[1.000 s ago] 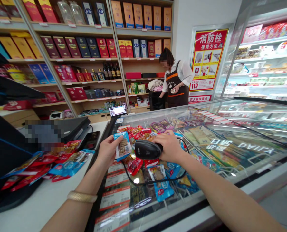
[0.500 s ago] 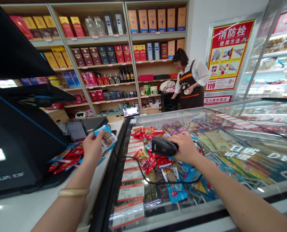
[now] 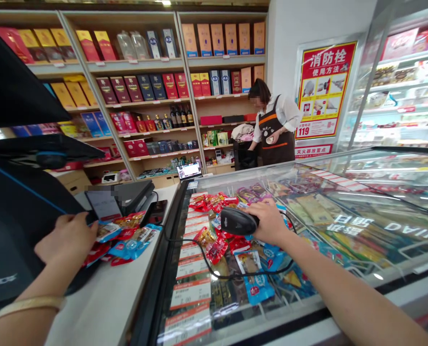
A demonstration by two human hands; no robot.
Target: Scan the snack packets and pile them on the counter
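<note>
White bench point(image 3: 102, 307), near left, carries shiny red and blue snack packets point(image 3: 134, 245) at the left hand point(image 3: 67, 240), whose grip I cannot tell; wooden shelves point(image 3: 138, 104) stand far; right, a black plastic scanner point(image 3: 237, 221) fills the right hand's point(image 3: 269, 222) grip above a glass-topped freezer point(image 3: 156, 293).

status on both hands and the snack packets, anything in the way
Right hand gripping barcode scanner over glass-topped case. Left hand at snack packets piled on counter, grip unclear. Scanner cable loops across the case.
</note>
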